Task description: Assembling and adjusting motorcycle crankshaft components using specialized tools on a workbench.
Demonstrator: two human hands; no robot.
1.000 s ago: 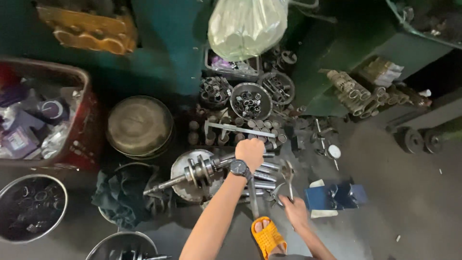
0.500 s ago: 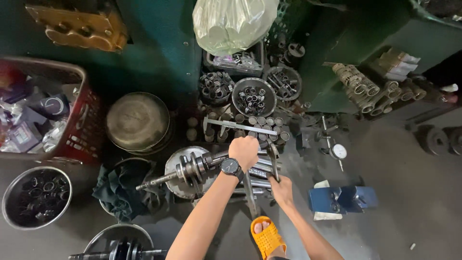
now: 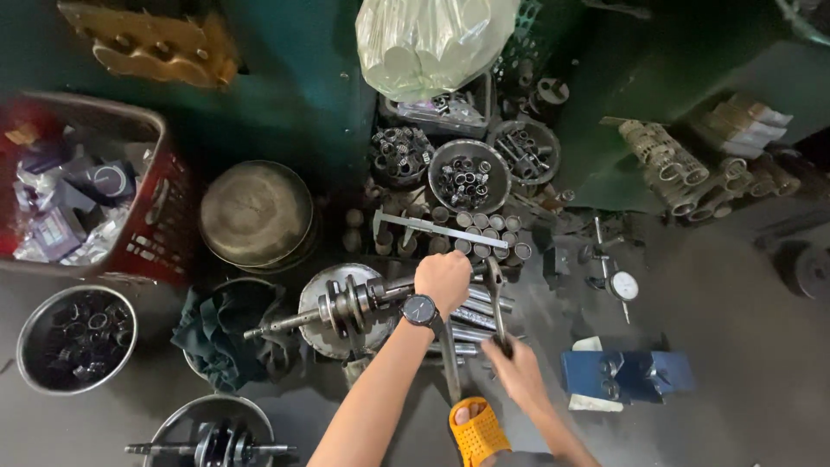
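Note:
My left hand [image 3: 443, 281], with a black watch on the wrist, is closed over the right end of a steel crankshaft [image 3: 344, 304]. The crankshaft lies across a round metal dish [image 3: 322, 339]. My right hand [image 3: 515, 367] grips the lower end of a long connecting rod [image 3: 494, 290], which points up next to my left hand. Several short steel pins [image 3: 481, 304] lie under both hands. My foot in an orange sandal [image 3: 475, 432] rests just below them.
A steel caliper [image 3: 432, 228] lies above the hands, with bowls of bearings [image 3: 467, 177] behind it. A dial gauge [image 3: 622, 285] and blue block [image 3: 627, 372] sit to the right. On the left are a red basket [image 3: 160, 233], a metal lid [image 3: 257, 212], a green cloth [image 3: 220, 337] and a bowl of rings [image 3: 76, 337].
Both hands keep their holds. My right hand shifted slightly along the rod and the view drifted a little; the crankshaft stays on the dish.

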